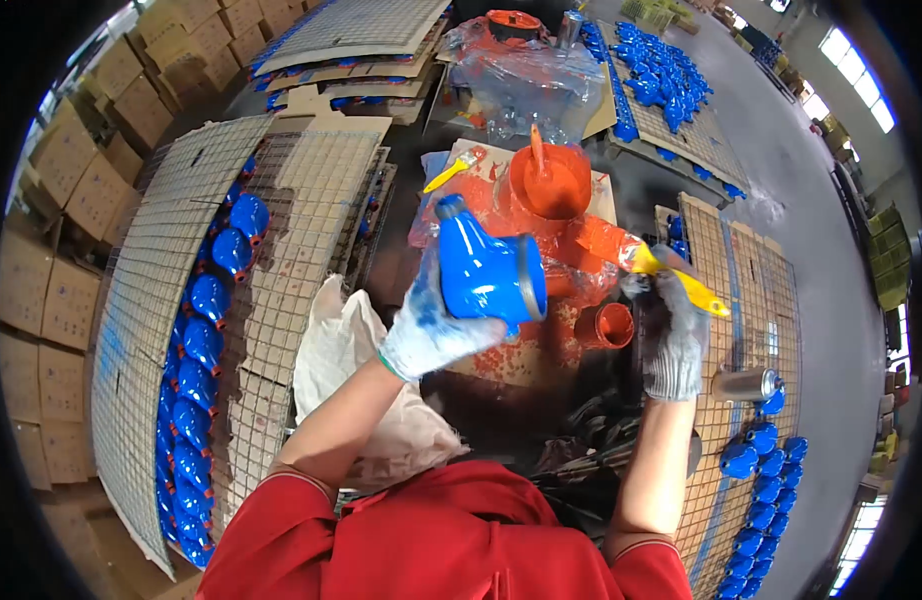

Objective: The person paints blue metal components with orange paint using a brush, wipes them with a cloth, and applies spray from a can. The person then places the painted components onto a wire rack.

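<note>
My left hand [433, 328], in a blue-stained white glove, is wrapped round a glossy blue metal casting [486, 265] with a narrow neck and a wide round opening facing right. My gloved right hand [676, 335] grips a yellow-handled paintbrush [681, 278], whose bristles are coated in orange-red paint and point left. The bristles are apart from the casting. Beyond them stands an orange-red paint pot [551, 185] with a handle sticking up from it. A small paint-coated cup [606, 326] sits near my right hand. Another yellow brush [451, 172] lies at the board's far left.
Paint-splattered board [496, 375] lies before me. Wire racks with blue castings stand left [196, 380] and right [766, 500]. A metal can [746, 385] rests on the right rack. White cloth [331, 350] hangs by my left arm. Cardboard boxes [66, 320] line the left.
</note>
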The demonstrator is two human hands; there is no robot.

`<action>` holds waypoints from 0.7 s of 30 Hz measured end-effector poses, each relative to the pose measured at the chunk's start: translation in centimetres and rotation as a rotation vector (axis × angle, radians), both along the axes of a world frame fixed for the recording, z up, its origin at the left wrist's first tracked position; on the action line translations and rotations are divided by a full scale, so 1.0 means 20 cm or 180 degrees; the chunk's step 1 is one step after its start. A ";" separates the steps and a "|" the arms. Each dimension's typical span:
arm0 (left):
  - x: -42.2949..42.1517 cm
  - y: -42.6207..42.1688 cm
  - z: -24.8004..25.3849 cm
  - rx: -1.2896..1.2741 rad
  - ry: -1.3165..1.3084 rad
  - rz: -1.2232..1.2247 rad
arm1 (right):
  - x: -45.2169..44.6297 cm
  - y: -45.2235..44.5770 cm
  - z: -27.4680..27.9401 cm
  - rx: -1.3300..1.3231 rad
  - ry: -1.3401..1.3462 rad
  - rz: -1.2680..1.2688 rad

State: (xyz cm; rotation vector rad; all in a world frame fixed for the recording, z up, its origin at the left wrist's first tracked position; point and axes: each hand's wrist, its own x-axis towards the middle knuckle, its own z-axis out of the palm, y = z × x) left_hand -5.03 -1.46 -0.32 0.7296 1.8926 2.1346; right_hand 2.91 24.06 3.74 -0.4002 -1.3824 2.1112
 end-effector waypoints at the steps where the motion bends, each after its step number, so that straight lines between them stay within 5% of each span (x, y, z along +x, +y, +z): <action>1: 0.04 -0.02 0.03 -0.1047 0.1129 0.0524 | 0.04 -0.03 0.07 0.0300 -0.0065 -0.0060; 9: 0.26 0.01 0.12 -0.0755 0.2269 -0.0018 | 0.23 -0.22 0.33 0.1410 -0.0061 -0.0035; 21: 0.27 0.05 0.12 -0.0796 0.2211 0.0360 | 0.35 -0.29 0.36 0.1789 -0.0121 0.0173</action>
